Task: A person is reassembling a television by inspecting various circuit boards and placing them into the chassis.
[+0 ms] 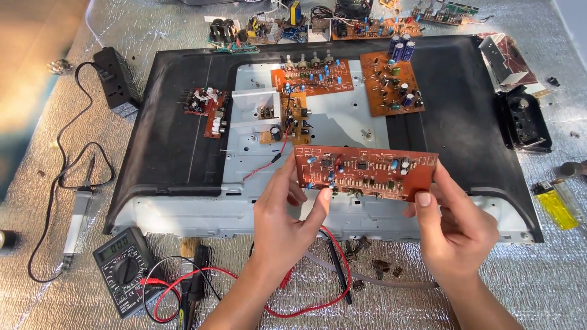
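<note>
- Silver quilted foil covers the counter [501,287]; a dark flat-panel back shell [165,146] lies across it with its grey metal chassis [342,122] exposed.
- Left hand [284,223]: grip closed on the lower left edge of a long brown board [365,172], thumb and fingers pinching it.
- Right hand [452,229]: grip closed on the board's lower right corner, thumb on the front face.
- Board is lifted clear of the chassis, component side toward the camera, roughly level, above the shell's near edge.
- Progress, as judged: board is out and under inspection; no probe is on it.
- Multimeter [124,269] sits at the near left, apart from both hands; its red lead [333,293] loops on the foil beneath the wrists.
- Three other brown boards rest on the chassis, a fourth small one [206,110] on the shell's left side; all untouched.
- Small loose parts [373,266] lie on the foil between the forearms; kind unclear, possibly clips or connectors.
- Yellow lighter [556,208] at the right edge; black power adapter [117,82] at the upper left.
</note>
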